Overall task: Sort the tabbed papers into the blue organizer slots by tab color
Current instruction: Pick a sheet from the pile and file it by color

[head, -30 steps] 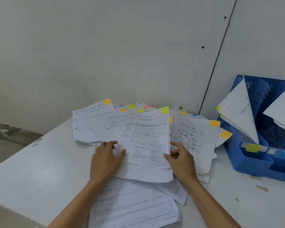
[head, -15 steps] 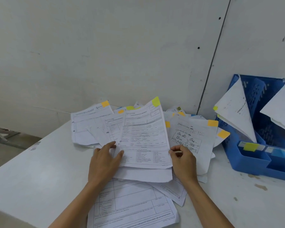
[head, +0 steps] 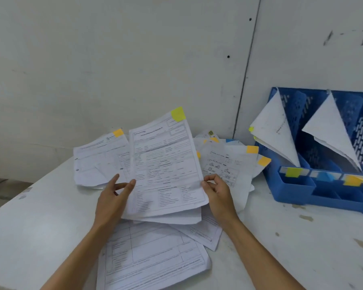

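A printed sheet with a yellow-green tab [head: 166, 164] is raised and tilted above a loose pile of tabbed papers [head: 228, 164]. My right hand [head: 217, 194] pinches its lower right edge. My left hand [head: 113, 199] touches its lower left edge with straight fingers. The blue organizer [head: 291, 189] stands at the right against the wall. Its front carries a yellow-green label [head: 292, 171], a blue one [head: 324, 176] and an orange one [head: 352, 181]. Folded white sheets lean in its two left slots.
A sheet with an orange tab [head: 101, 155] lies at the pile's left, more orange-tabbed sheets [head: 253, 150] at its right. A large form [head: 153, 258] lies near the white table's front. The wall stands close behind the pile. The table's left edge drops off.
The yellow-green tabbed sheet has risen off the pile and tilted up. My right hand closed onto its lower right edge; my left hand's fingers lifted with it.
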